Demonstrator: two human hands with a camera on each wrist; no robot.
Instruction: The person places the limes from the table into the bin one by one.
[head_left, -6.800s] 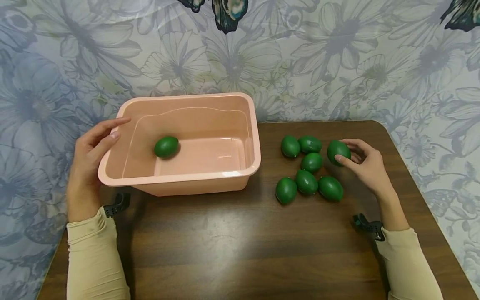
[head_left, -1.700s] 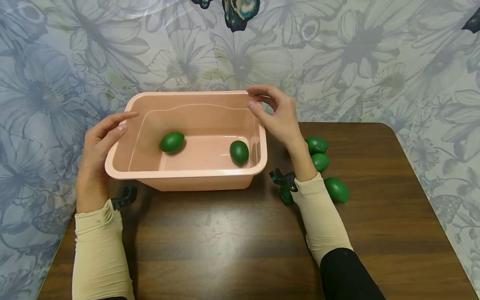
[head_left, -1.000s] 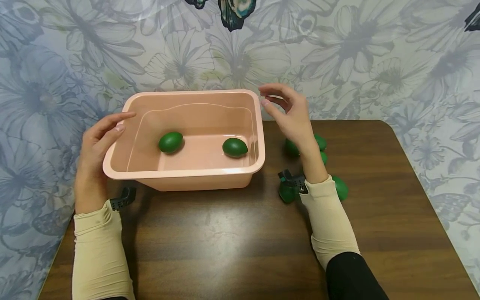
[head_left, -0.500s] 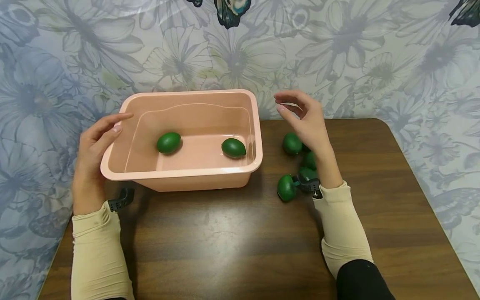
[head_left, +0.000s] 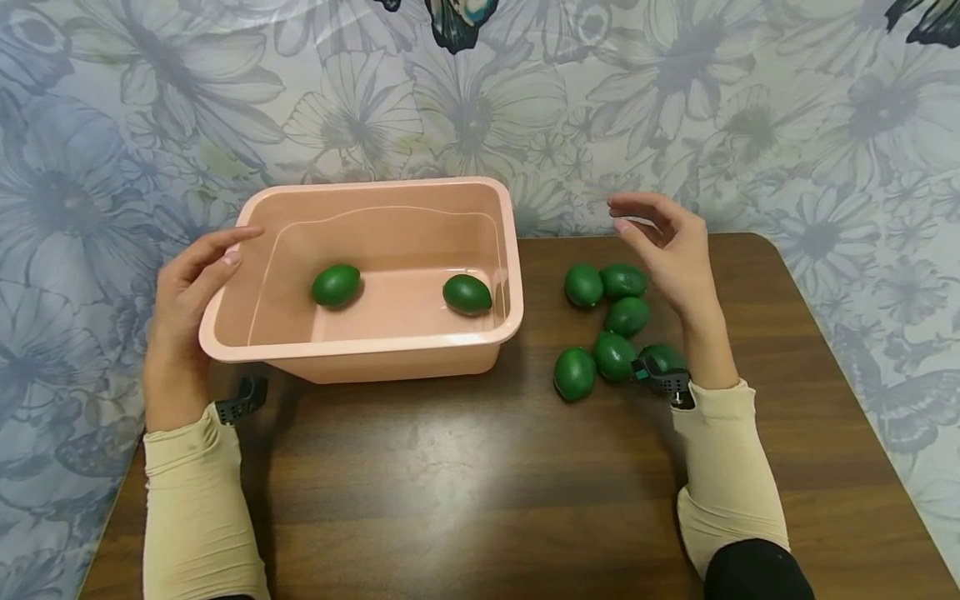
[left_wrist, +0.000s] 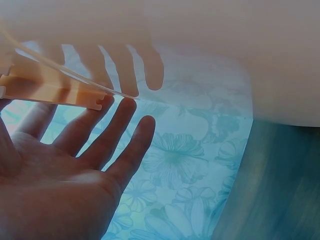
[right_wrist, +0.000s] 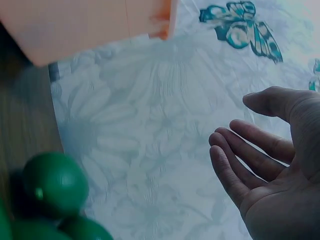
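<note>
A pale pink plastic basin [head_left: 412, 367] stands on the left part of the table. Inside it lie two dark green limes, one lime [head_left: 337, 286] toward the left and another lime [head_left: 467, 295] near the right wall. My left hand [head_left: 183, 308] grips the basin's left rim, thumb and index finger over it; in the left wrist view the other fingers [left_wrist: 122, 115] are below the rim. With fingers loosely bent and nothing between them, my right hand [head_left: 675, 254] hovers at the table's back, right of a cluster of several limes [head_left: 614, 356].
The brown wooden table [head_left: 450, 492] has a rounded back right corner. Behind it rises a flower-patterned wall covering [head_left: 480, 117]. In the right wrist view, limes [right_wrist: 56, 185] show at lower left, below the basin's corner [right_wrist: 90, 25].
The lime my right hand held 6.8 s ago now lies in the basin, where it rolled onto its side. Since then the right hand has withdrawn rightward, past the cluster. The left hand stays put.
</note>
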